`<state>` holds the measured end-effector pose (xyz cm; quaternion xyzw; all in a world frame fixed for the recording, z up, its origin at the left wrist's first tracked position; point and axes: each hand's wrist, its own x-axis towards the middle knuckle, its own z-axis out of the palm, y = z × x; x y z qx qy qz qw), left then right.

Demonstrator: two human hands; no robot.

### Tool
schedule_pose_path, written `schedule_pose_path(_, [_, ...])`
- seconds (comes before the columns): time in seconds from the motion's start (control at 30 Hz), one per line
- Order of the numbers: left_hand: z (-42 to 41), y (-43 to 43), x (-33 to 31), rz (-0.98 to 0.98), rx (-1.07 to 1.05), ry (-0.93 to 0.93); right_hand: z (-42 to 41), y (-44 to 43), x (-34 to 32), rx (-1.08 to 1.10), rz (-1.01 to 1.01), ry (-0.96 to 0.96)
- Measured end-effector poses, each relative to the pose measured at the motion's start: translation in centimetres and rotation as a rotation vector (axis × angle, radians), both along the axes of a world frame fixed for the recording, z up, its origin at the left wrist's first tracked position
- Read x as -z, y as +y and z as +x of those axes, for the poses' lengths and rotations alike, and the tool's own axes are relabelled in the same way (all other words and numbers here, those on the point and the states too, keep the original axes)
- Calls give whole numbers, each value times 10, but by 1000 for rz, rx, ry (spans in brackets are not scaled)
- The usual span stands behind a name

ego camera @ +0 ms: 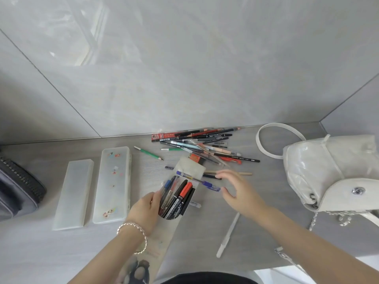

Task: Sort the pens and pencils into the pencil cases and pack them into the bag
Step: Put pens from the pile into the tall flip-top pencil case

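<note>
Left hand [146, 210] grips the long translucent pencil case [164, 240] at its left edge, near centre, markers packed inside. Right hand [235, 191] hovers empty with fingers spread, just right of a blue pen [203, 182] lying across the case's mouth. A heap of loose pens and pencils [205, 144] lies beyond, a glossy white handbag [328, 171] on the right.

A soft translucent pencil pouch [190, 167] lies open, its mouth packed with black, red and blue markers [178, 196]; a blue capped pen [202, 182] lies across its flap. Beyond it spreads a loose heap of pens and pencils [205, 144], with a green pencil [148, 153] apart at its left and a white pen [228, 234] nearer. A plain frosted plastic case [73, 193] and a stickered frosted case [113, 183] lie closed side by side at left. A glossy white handbag [328, 171] slumps at right.
</note>
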<state>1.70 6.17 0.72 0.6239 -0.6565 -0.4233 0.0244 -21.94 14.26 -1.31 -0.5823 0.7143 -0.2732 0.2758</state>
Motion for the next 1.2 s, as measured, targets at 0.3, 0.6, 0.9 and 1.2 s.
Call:
schedule_pose_path(0.3, [1,2,6,0,13,-45,-18,33,13,-464,384,185])
schedule_pose_path(0.6, [2,5,4,-11,23,-45,-13,48,37,-705,225,529])
schedule_pose_path(0.9, [9,1,0,-7,-19,-55,-16,28,12,-66,404,362])
schedule_pose_path(1.2, [1,3,-14,-3,48,-7,13,-29,-59,-650,-131,581])
